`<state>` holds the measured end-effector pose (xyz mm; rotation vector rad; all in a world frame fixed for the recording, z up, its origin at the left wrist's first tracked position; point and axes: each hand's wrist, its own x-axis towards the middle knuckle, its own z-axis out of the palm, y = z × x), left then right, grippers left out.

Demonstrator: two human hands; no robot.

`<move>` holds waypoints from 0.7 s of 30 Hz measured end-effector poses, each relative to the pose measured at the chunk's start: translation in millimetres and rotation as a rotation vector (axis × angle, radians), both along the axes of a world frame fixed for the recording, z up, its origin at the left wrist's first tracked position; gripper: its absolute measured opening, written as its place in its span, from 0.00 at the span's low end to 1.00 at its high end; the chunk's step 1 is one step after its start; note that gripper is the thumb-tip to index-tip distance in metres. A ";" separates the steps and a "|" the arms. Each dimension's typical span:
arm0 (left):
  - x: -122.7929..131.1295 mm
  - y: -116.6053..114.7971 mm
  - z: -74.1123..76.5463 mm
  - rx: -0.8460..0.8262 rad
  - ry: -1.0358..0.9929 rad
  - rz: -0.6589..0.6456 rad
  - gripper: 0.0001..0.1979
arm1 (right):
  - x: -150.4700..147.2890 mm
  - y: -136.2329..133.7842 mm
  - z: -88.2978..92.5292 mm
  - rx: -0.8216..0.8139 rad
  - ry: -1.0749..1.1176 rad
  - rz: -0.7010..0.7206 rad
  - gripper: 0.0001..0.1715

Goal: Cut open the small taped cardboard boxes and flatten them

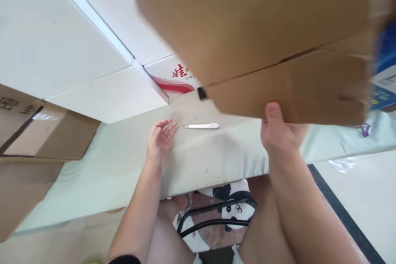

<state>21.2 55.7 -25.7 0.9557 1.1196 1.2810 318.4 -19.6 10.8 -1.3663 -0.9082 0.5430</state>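
My right hand (283, 132) grips the lower edge of a large brown cardboard box (266, 29), its thumb on the near face and its other fingers hidden behind. The box is raised and tilted over the right side of the table, and its far right part is blurred. My left hand (160, 140) is held above the cloth, fingers loosely curled but apart, with nothing in it. Just right of those fingertips lies a slim white pen-like tool (202, 126) with a narrow pointed tip.
Pale green cloth covers the table (123, 165). White boxes (108, 95) stand along the back, one with red lettering (179, 72). Brown cartons (46, 128) are stacked at left. A blue package (385, 74) and a small purple item (365, 130) sit at right.
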 end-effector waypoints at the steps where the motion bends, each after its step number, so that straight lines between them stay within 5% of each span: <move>1: 15.8 1.1 2.8 0.012 0.072 -0.064 0.20 | 7.0 -2.3 7.0 0.075 -0.051 -0.204 0.41; 3: 57.4 6.6 9.9 0.070 0.232 -0.221 0.17 | 18.6 -5.6 17.6 0.204 -0.144 -0.561 0.37; 4: 82.6 10.8 13.6 0.123 0.323 -0.304 0.15 | 23.8 -6.5 20.5 0.217 -0.169 -0.624 0.34; 7: 168.1 27.6 23.3 0.345 0.647 -0.543 0.13 | 39.7 -7.8 19.2 0.157 -0.088 -0.481 0.36; 10: 249.9 44.6 30.3 0.498 1.066 -0.668 0.24 | 55.0 -7.9 10.3 0.087 0.018 -0.284 0.44; 13: 311.5 59.0 36.6 0.516 1.468 -0.748 0.35 | 65.0 -7.6 4.7 0.098 -0.009 -0.415 0.43; 16: 349.0 74.4 41.7 0.503 1.678 -0.702 0.35 | 68.4 -6.7 3.9 0.112 -0.024 -0.571 0.44; 21: 367.3 101.2 41.8 0.551 1.737 -0.605 0.33 | 73.8 -3.0 -8.4 -0.005 0.110 -0.312 0.46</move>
